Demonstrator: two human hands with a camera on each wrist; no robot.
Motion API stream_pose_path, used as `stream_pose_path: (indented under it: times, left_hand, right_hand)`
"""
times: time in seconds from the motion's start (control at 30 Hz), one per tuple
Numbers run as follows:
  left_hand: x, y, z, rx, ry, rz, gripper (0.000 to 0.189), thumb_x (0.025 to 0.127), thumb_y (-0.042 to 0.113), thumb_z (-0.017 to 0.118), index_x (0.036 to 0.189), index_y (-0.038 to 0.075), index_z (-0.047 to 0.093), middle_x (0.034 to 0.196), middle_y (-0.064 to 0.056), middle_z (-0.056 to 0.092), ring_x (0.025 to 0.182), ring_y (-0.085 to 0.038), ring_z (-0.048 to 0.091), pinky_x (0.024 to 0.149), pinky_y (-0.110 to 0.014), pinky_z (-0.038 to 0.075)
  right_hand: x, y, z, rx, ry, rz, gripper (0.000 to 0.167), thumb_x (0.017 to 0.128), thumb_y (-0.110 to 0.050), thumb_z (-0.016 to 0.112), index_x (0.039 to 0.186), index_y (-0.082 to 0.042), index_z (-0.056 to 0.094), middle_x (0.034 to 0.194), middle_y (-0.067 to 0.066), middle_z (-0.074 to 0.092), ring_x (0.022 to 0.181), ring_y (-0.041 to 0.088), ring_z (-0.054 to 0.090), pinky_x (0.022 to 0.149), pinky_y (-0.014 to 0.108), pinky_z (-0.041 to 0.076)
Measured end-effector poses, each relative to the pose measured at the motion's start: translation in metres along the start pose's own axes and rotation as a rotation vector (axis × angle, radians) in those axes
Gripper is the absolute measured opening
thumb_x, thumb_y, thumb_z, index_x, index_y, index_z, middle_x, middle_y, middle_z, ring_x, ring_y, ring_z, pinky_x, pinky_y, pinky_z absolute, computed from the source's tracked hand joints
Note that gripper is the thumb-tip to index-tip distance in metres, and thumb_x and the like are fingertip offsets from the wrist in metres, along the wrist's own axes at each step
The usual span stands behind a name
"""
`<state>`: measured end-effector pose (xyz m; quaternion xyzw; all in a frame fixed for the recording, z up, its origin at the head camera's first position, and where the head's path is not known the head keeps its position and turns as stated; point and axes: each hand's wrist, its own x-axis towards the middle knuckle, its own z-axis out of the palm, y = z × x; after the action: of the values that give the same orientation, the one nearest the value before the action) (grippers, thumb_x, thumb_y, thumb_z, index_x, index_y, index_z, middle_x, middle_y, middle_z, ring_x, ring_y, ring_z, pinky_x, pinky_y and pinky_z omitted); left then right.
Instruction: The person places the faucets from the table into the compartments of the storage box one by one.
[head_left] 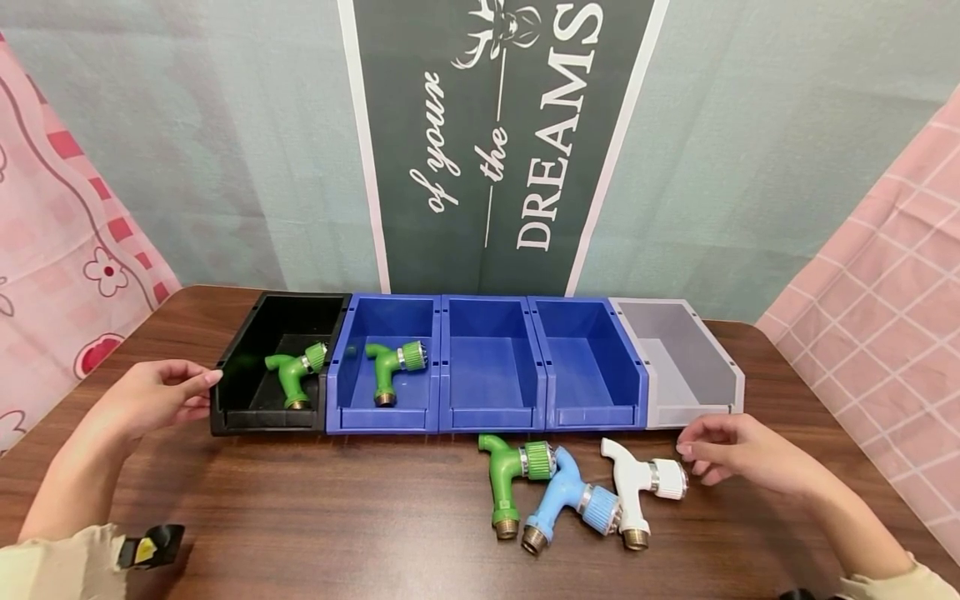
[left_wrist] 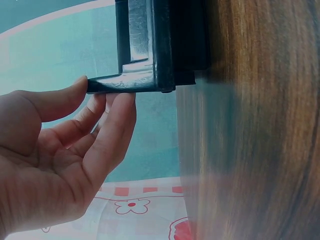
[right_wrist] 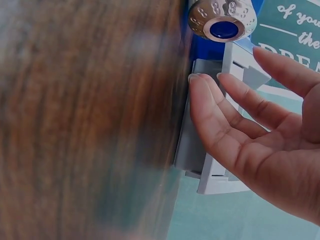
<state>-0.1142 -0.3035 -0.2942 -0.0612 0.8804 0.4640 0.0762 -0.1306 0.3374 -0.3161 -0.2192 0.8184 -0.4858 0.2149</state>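
Note:
At the left end of the row, my left hand [head_left: 161, 392] pinches the side rim of the black bin [head_left: 270, 421]. In the left wrist view the thumb lies on one side of the rim and the fingers [left_wrist: 120, 115] on the other. A green tap [head_left: 294, 375] lies inside that bin. My right hand [head_left: 738, 450] hovers with loosely bent fingers beside the knob of a white tap [head_left: 633, 487], in front of the grey bin [head_left: 693, 412]. Between thumb and fingers the right wrist view shows a gap, with the tap knob's metal end [right_wrist: 222, 17] apart from them.
Three blue bins [head_left: 491, 417] stand between the black and grey ones; the leftmost blue bin holds a green tap [head_left: 386, 371]. On the wooden table [head_left: 337, 517], another green tap [head_left: 502, 483] and a light blue tap [head_left: 566, 500] lie left of the white tap. Curtains hang behind.

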Motion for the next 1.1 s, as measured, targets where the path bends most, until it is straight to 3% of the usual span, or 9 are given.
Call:
stream_pose_path:
  times: [0.23,0.6,1.1]
  left_hand:
    - [0.000,-0.001,0.000,0.002,0.001,0.004,0.029,0.096,0.013,0.047,0.096,-0.016,0.051,0.074,0.002,0.055,0.063,-0.005,0.055,0.060,-0.023,0.054]
    - [0.000,-0.001,0.001,0.004,0.008,0.010,0.028,0.096,0.013,0.047,0.094,-0.015,0.052,0.073,0.002,0.055,0.063,-0.005,0.055,0.059,-0.022,0.053]
    - [0.001,-0.004,0.000,0.002,0.009,0.015,0.030,0.096,0.016,0.048,0.094,-0.014,0.052,0.073,0.001,0.055,0.064,-0.005,0.055,0.061,-0.023,0.054]
  right_hand:
    - [-0.001,0.002,0.003,0.067,-0.037,0.020,0.019,0.093,0.001,0.045,0.100,0.018,0.048,0.086,0.001,0.059,0.074,0.013,0.059,0.062,0.035,0.054]
    - [-0.002,-0.003,0.010,0.019,-0.056,0.085,0.021,0.093,-0.006,0.049,0.102,0.013,0.052,0.080,0.007,0.059,0.073,0.014,0.058,0.061,0.036,0.054]
    - [-0.004,-0.001,0.012,0.096,-0.102,0.048,0.020,0.091,0.000,0.051,0.102,0.016,0.051,0.086,0.007,0.062,0.076,0.015,0.061,0.062,0.039,0.054]
